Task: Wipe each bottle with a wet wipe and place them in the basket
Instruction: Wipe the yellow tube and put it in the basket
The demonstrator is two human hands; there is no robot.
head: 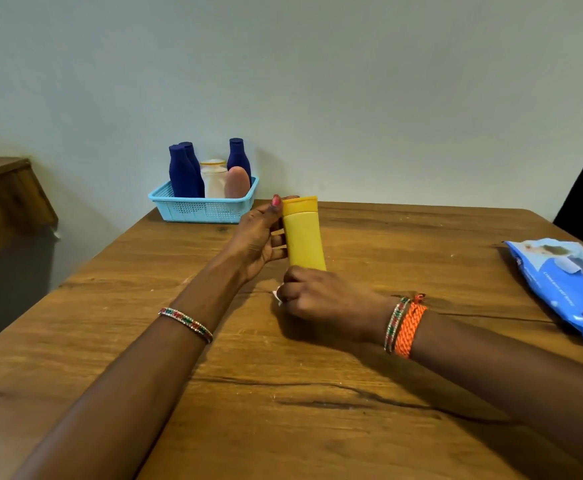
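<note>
We see the left hand gripping the yellow bottle from its left side, thumb up by the cap and fingers curled round the body; the bottle stands upright, cap on top, above the middle of the wooden table. The right hand is curled at the bottle's base, clutching a wet wipe — only a small white corner peeks out past the knuckles; whether the bottle's base touches the tabletop we cannot tell. At the far left corner sits the blue basket, holding three dark blue bottles, a white bottle and a pink bottle; a blue wipes pack lies flat at the right edge, well apart from the hands.
</note>
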